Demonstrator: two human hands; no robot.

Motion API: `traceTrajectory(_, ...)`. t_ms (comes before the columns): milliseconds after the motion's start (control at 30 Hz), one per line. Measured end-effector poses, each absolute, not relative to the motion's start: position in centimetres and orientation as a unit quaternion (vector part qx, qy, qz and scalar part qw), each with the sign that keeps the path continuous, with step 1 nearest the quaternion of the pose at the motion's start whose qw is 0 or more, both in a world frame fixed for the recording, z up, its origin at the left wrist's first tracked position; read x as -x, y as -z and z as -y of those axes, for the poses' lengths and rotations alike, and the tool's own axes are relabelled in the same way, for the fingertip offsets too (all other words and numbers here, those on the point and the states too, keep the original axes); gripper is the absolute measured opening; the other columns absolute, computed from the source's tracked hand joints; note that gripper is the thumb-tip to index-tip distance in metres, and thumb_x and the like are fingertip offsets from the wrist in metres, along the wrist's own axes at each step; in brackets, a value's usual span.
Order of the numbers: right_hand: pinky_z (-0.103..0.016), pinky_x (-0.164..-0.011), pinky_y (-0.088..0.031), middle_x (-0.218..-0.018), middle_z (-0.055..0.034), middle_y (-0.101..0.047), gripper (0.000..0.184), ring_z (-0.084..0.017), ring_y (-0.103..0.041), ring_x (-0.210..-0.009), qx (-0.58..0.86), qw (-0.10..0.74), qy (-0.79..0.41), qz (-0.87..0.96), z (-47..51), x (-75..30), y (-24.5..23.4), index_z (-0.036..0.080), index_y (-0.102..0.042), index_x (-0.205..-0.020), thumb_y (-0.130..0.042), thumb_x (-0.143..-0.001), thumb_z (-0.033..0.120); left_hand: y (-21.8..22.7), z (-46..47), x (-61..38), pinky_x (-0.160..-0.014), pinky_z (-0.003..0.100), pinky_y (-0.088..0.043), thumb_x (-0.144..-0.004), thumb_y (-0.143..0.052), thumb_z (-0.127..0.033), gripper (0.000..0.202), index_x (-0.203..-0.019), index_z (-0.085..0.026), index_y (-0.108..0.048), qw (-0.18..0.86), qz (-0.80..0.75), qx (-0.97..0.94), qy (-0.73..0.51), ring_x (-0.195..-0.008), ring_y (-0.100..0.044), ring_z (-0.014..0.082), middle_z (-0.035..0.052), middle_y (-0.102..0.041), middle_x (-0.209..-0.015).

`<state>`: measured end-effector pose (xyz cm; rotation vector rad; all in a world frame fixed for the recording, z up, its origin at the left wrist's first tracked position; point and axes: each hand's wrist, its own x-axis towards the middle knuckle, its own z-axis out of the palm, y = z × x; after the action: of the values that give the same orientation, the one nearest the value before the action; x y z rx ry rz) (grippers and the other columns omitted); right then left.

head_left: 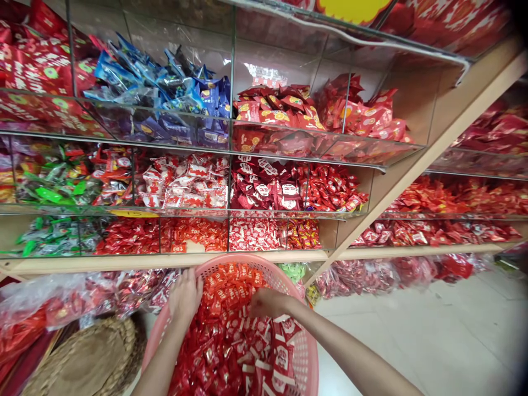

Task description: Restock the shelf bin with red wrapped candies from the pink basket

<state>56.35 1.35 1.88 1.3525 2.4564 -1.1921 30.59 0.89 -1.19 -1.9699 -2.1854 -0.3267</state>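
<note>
A: What is the left hand (185, 294) doing?
B: It's resting open just inside the rim of the round pink plastic mesh basket (307, 352), touching the heap of shiny red-and-white wrapped sweets (223, 335).
A: And the right hand (268, 302)?
B: It's reaching into those sweets, but its fingers are hidden, so I can't tell whether it's clamping any. The pale wooden shelving with glass dividers (165, 263) is standing just ahead.
</note>
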Motion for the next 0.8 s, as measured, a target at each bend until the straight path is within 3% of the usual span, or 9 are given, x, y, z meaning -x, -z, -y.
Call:
traceTrajectory(100,-0.018,-0.046,-0.028,-0.048,0.005,-0.05,0.027,-0.006,-0.042,-0.046,-0.491,-0.032,0.331,-0.805,-4.0,-56.5,-3.1,0.015,-0.059,-0.056,-0.055,-0.079,0.03,1.3,-0.9,-30.6,-0.077,0.034,-0.041,-0.09,-0.028,-0.032,0.04,-0.114,-0.012,-0.052,0.09,0.738,0.66,0.111,-0.09,-0.059,0.0235,0.0119,-0.064,-0.1)
traceTrajectory(267,-0.02,-0.058,-0.034,-0.071,-0.0016,-0.064,0.026,-0.011,-0.054,-0.064,-0.654,-0.172,0.172,-0.716,-9.3,-56.8,-4.7,0.017,-0.059,-0.072,-0.045,-0.087,0.032,1.5,-0.9,-30.4,-0.077,0.034,-0.041,-0.09,-0.028,-0.032,0.039,-0.114,-0.011,-0.052,0.099,0.732,0.665,0.113,-0.091,-0.058,0.0234,0.0117,-0.063,-0.101)
traceTrajectory(400,-0.024,-0.066,-0.038,-0.081,-0.0075,-0.068,0.022,-0.017,-0.061,-0.077,-0.727,-0.168,0.151,-0.648,-12.0,-56.9,-4.1,0.017,-0.061,-0.081,-0.048,-0.085,0.035,1.5,-0.8,-30.4,-0.078,0.034,-0.041,-0.09,-0.028,-0.03,0.039,-0.116,-0.011,-0.051,0.098,0.728,0.668,0.121,-0.091,-0.057,0.023,0.0116,-0.063,-0.102)
traceTrajectory(600,-0.03,-0.069,-0.044,-0.093,-0.0132,-0.069,0.04,-0.024,-0.064,-0.087,-0.78,-0.138,0.182,-0.583,-13.7,-56.2,-2.7,0.017,-0.065,-0.081,-0.049,-0.08,0.054,1.5,-0.7,-30.4,-0.08,0.034,-0.041,-0.09,-0.03,-0.03,0.038,-0.113,-0.011,-0.053,0.096,0.727,0.666,0.137,-0.092,-0.058,0.0227,0.0115,-0.064,-0.1)
traceTrajectory(800,-0.033,-0.073,-0.046,-0.096,-0.0133,-0.069,0.034,-0.025,-0.064,-0.089,-0.796,-0.113,0.199,-0.561,-14.1,-55.7,-2.6,0.017,-0.067,-0.081,-0.057,-0.074,0.048,1.5,-0.8,-30.4,-0.079,0.033,-0.041,-0.09,-0.03,-0.029,0.037,-0.113,-0.012,-0.053,0.103,0.728,0.664,0.136,-0.093,-0.058,0.0226,0.0108,-0.064,-0.101)
